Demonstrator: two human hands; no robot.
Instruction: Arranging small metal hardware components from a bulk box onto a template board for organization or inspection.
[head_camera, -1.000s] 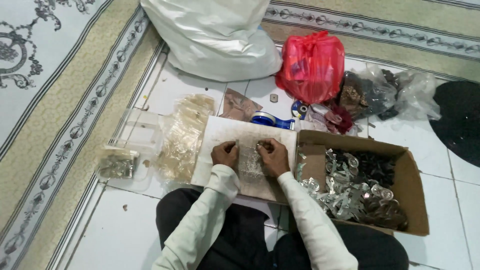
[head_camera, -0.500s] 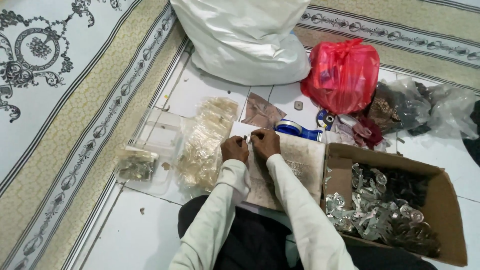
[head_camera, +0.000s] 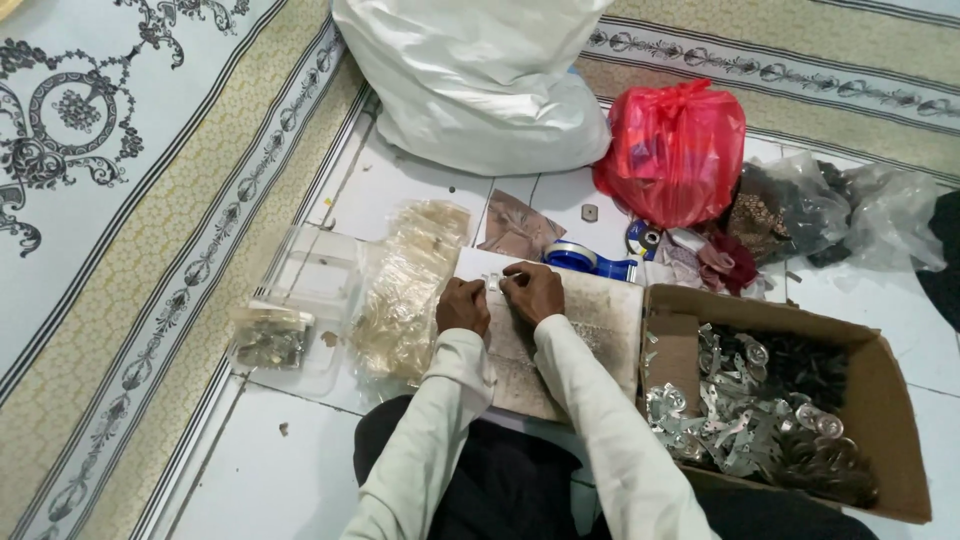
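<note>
I see both hands meeting over a pale board that lies on the white tiled floor in front of the seated person's lap. The left hand is curled, knuckles up, its fingertips touching the right hand. Between them sits a small shiny metal piece, pinched by the fingertips of both hands at the board's far edge. The piece is too small for me to tell its shape.

Just left of the left hand lies a heap of clear small bags, partly over a clear plastic tray. A smaller packet with dark bits rests at the tray's left edge.

To the right of the board, touching it, stands an open cardboard box filled with silvery metal parts and darker ones.

Beyond the board lies a blue tape dispenser, near the right hand. Behind it sit a red plastic bag, a big white sack and clear bags of dark stuff. A patterned carpet runs along the left side.
</note>
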